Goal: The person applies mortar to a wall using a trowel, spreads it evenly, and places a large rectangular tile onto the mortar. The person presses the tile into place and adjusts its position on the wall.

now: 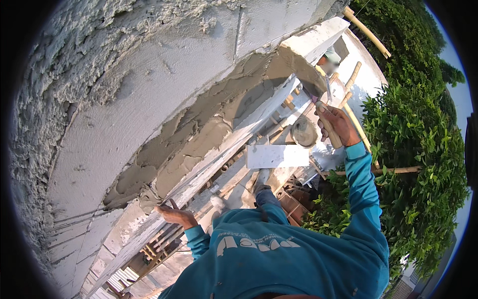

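Observation:
My right hand [336, 124] is wrapped round the wooden handle of a trowel [329, 128], raised at the right. The trowel's blade is seen nearly edge-on and is hard to make out. Lower left, my left hand [175, 215] is open, fingers apart, its fingertips beside a clump of wet mortar [148, 200] at the ledge. I cannot tell whether they touch it. Wet grey mortar [199, 142] lies in a rough, uneven band along the foot of the pale block wall [144, 94]. A long straight board [234, 137] edges that band.
A round bucket [303, 132] with grey mortar stands below my right hand, beside a white rectangular panel [276, 156]. Bamboo poles [367, 32] cross at the right, before dense green foliage [413, 129]. Another person [329, 59] is partly visible beyond the concrete corner. My feet are among planks.

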### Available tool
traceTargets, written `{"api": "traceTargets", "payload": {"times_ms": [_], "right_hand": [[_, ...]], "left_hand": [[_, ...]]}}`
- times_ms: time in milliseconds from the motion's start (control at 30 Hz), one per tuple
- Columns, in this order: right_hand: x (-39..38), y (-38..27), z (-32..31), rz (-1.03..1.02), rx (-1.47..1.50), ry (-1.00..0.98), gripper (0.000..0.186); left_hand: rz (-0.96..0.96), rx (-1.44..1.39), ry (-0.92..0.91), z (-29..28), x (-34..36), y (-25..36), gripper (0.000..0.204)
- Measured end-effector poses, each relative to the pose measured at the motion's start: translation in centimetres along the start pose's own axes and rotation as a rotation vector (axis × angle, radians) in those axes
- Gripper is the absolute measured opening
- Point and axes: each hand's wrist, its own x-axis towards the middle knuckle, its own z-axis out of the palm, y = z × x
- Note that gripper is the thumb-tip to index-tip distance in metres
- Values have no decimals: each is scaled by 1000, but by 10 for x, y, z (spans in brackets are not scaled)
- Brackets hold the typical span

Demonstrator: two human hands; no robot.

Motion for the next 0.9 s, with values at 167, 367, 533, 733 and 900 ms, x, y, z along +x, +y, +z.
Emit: {"api": "traceTargets", "payload": {"times_ms": [167,367,533,733,900], "right_hand": [[-17,6,18,-106,-130,144,35],[-17,69,55,-115,-296,283,39],[15,145,67,-393,-773,474,44],[30,159,75,-337,-916,485,47],[35,142,59,-325,-892,497,49]], "left_hand": [[7,-13,-53,-13,11,-15,51],[-77,40,-89,-11,4,4,71],[-69,46,-73,-9,4,0,60],[-163,16,-46,-10,12,2,52],[-55,73,-105,-9,1,6,55]]}}
